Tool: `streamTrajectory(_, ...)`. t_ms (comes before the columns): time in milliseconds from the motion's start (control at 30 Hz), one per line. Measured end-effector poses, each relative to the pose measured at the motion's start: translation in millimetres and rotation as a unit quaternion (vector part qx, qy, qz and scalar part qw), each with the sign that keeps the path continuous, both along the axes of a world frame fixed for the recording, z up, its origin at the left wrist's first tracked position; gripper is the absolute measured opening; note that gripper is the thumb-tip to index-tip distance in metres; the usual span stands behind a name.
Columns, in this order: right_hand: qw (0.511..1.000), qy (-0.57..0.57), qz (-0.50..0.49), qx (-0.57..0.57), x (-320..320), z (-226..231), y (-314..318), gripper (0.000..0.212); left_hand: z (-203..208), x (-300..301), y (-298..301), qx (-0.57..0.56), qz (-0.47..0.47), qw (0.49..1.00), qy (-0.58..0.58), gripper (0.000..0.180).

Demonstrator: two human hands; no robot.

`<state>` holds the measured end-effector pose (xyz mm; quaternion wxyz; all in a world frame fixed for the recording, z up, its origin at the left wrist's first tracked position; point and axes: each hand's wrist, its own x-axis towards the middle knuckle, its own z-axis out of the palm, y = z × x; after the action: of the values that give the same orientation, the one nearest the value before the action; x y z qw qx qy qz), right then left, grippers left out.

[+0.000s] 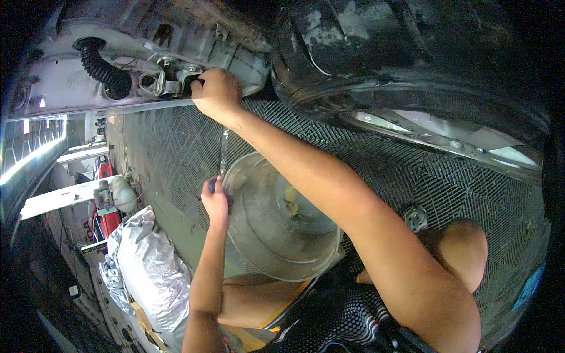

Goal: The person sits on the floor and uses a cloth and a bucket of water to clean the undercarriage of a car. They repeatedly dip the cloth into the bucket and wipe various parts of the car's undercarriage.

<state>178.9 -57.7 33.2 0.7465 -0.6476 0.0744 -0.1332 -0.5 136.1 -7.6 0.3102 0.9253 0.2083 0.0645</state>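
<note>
My right hand (219,93) is closed at a metal hinge bracket (172,87) on the grey car body panel (59,73). A small black piece (196,86) shows at its fingertips, but I cannot make out what it is. Lower down, my left hand (215,200) is wrapped round the dark end of a long, thin, shiny metal tool (224,150). The tool's shaft points up toward my right hand, and its upper end is hidden behind that wrist. A clear round plastic tub (276,253) sits just right of my left hand, partly covered by my right forearm.
A ribbed black rubber hose (103,67) curves along the panel at left. A large black tyre-like shape (400,53) fills the upper right. The floor has dark grid matting (376,159). Silver sheeting (153,265) lies at lower left; a round metal piece (415,217) rests near my knee.
</note>
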Motion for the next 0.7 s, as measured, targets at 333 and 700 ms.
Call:
streamTrajectory(333,0.999,0.023,-0.024,0.009,6.0,4.8,2.3,0.022,-9.0,7.7,12.5,0.022,0.000,1.000,-0.005,0.026)
streamTrajectory(700,0.996,-0.051,0.056,0.038,10.2,-8.4,-12.2,0.025,-9.8,7.7,10.1,0.030,-0.010,0.999,-0.017,0.025)
